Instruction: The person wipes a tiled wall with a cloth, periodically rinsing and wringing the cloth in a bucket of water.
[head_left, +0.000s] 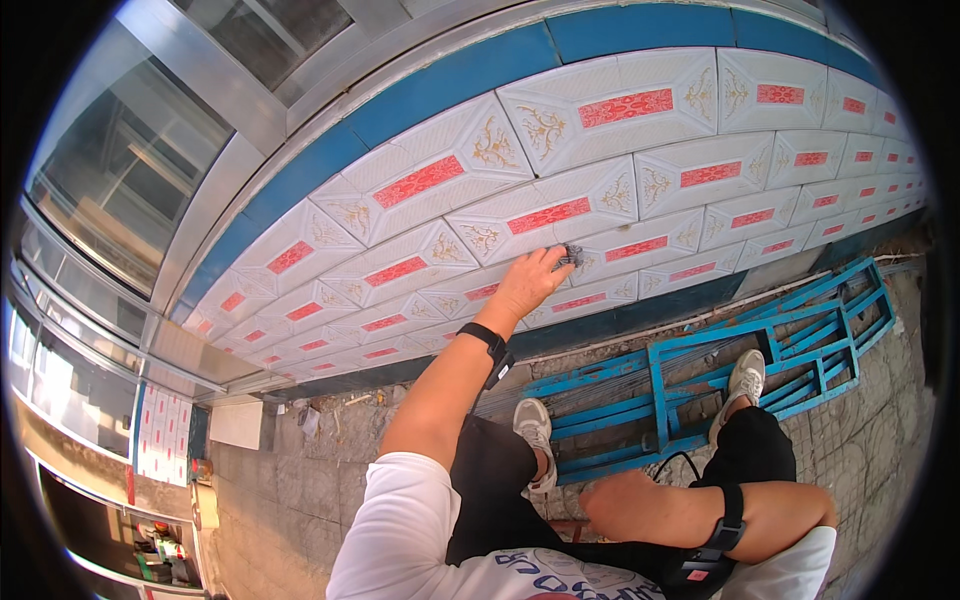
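Observation:
My left hand (529, 281) reaches out and presses a crumpled dark grey scouring pad (572, 257) against the tiled wall (551, 217). The pad looks like steel wool and covers part of a tile's gold scroll pattern near a joint. White tiles with red centre panels surround the hand in staggered rows. My right arm is bent across my body, and my right hand (611, 501) rests low in front of my lap. Its fingers are blurred and turned away, so whether they hold anything is hidden.
Blue metal frames (652, 390) lie on the paved ground (300, 480) below the wall, with my shoes (534, 431) on or beside them. Aluminium-framed windows (135, 165) rise above a blue tile border (457, 75). A pale box-like block (236, 424) and debris (309, 420) are at the left.

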